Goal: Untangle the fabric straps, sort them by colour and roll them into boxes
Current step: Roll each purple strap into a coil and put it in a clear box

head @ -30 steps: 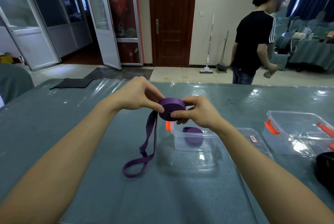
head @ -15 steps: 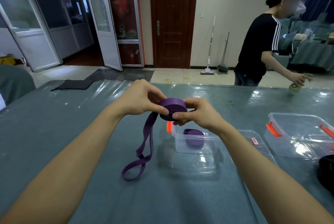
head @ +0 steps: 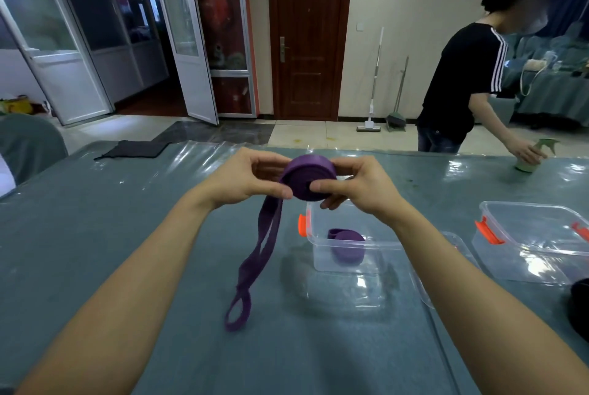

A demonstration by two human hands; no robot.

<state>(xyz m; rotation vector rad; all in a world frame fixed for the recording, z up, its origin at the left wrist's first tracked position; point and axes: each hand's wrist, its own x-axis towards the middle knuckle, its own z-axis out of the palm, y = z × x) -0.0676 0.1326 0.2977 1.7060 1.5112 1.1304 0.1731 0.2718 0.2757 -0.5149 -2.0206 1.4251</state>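
Both hands hold a partly rolled purple strap [head: 307, 176] above the table. My left hand [head: 251, 177] pinches the coil's left side where the loose tail leaves it. My right hand [head: 357, 184] grips the coil from the right, thumb on its face. The doubled tail [head: 255, 260] hangs down and its looped end lies on the table. Below the coil stands a clear box [head: 322, 254] with an orange latch, holding one rolled purple strap [head: 345, 246].
A second clear box [head: 535, 244] with orange latches stands at the right, a clear lid [head: 452, 254] between the boxes. A black object [head: 580, 305] sits at the right edge. A person [head: 462, 88] beyond the table holds a spray bottle [head: 530, 157]. A dark cloth [head: 134, 149] lies far left.
The coil has turned and grown a little, and the tail's looped end has been drawn slightly shorter. The person behind the table has leaned right, setting a spray bottle on it.
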